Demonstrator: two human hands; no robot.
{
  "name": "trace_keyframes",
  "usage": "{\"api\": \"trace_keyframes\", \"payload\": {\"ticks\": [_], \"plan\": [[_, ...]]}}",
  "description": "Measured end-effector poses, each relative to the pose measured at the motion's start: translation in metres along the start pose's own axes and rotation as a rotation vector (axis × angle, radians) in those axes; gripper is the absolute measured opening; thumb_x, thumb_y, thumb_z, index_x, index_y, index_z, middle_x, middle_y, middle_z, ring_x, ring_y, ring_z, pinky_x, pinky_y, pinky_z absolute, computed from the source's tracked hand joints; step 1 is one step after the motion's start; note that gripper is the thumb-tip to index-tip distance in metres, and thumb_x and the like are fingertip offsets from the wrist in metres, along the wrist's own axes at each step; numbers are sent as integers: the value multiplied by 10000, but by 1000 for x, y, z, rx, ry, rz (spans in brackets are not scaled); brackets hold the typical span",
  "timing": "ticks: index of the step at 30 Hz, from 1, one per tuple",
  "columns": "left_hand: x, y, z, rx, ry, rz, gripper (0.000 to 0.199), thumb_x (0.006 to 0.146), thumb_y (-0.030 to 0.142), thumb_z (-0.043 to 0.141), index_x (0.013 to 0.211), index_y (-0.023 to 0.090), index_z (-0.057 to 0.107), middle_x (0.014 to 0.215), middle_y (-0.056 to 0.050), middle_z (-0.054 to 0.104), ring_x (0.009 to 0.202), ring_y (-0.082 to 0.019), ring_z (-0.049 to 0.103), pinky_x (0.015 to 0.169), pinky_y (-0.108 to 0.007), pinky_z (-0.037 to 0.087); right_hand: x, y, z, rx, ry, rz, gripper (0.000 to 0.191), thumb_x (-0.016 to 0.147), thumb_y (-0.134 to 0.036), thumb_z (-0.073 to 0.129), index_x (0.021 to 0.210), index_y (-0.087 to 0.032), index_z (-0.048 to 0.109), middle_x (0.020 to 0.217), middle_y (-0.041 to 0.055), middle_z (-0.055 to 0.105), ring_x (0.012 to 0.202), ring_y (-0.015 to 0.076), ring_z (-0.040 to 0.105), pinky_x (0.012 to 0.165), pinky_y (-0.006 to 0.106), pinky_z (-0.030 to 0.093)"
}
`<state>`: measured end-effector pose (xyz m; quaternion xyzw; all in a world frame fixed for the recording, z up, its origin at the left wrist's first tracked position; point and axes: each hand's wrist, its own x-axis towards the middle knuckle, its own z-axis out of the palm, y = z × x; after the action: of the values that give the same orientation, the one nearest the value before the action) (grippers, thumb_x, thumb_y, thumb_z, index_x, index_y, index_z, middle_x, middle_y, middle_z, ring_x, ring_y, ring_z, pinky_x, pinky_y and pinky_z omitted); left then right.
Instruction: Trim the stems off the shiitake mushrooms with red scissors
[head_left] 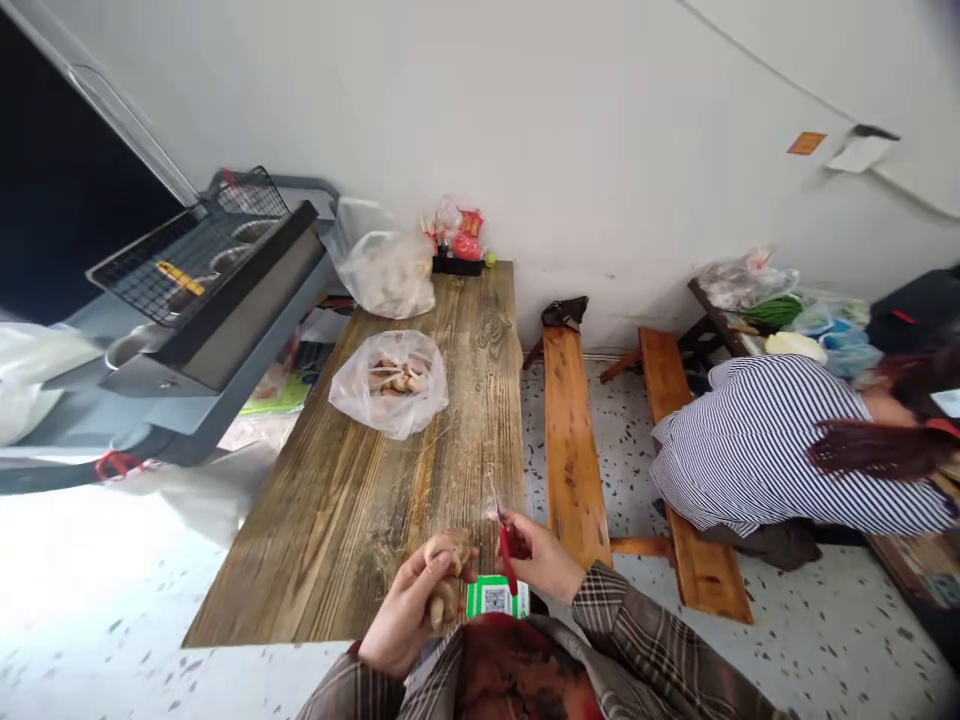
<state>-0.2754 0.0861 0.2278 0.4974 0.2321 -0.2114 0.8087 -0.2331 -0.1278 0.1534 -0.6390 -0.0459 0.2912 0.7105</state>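
Note:
Close to my body, my left hand [405,610] is closed around brown mushrooms [448,550], one with its cap up and another lower with its stem showing. My right hand [544,560] grips a small knife [508,565] by its red handle. Its thin blade points away from me over the table edge, apart from the mushrooms. Farther up the wooden table [352,520] lies an open clear plastic bag [352,385] with several brownish mushroom pieces [397,378] inside. A second, fuller plastic bag [390,275] stands behind it; its pale contents are unclear.
A green-edged QR card [495,598] lies at the near table edge. A black caddy [457,266] stands by the wall. Left is a grey cart [300,320] with a wire basket [187,260]. Wooden benches [574,450] are right, with a person in stripes [765,440] seated.

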Motion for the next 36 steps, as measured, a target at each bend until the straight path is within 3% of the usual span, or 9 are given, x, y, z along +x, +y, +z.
{"api": "trace_keyframes", "payload": {"ticks": [4,9,17,26,30,36], "plan": [[-10,-7,19,-95,144,13,596,634,587,937,985,152,730,918,-94,782,650,-159,675,558,-270,546,-2,-11,-15,87,-75,50,730,679,-420,917,1318,-239,615,863,-44,627,767,129,627,794,332,537],[-21,-10,28,-119,225,33,616,575,560,971,958,145,723,900,-87,780,714,-189,705,551,-276,566,-8,-17,0,210,-93,38,700,682,-569,890,1247,-243,634,814,-56,593,704,111,584,751,332,523],[-34,-31,25,-186,177,71,597,603,522,967,998,159,705,950,-84,788,700,-170,708,550,-255,549,-47,-4,20,256,-30,65,737,682,-698,856,1220,-247,632,838,-53,530,640,78,514,661,282,481],[-34,-36,26,-187,92,91,535,681,524,922,992,160,685,964,-89,791,701,-162,700,564,-257,559,-70,-8,18,192,92,77,752,674,-717,853,1232,-258,647,847,-42,547,672,99,555,651,269,503],[-36,-35,25,-204,101,118,525,691,513,917,993,158,679,949,-89,791,695,-163,699,582,-267,571,-73,-19,15,156,75,89,698,735,-682,831,1268,-266,658,891,-24,569,704,113,575,688,287,525],[-42,-37,9,-235,142,169,530,703,546,898,990,152,689,973,-92,785,705,-158,697,577,-259,556,-52,-26,29,88,58,51,742,668,-715,853,1229,-263,674,861,-19,577,694,121,555,666,291,517]]}}
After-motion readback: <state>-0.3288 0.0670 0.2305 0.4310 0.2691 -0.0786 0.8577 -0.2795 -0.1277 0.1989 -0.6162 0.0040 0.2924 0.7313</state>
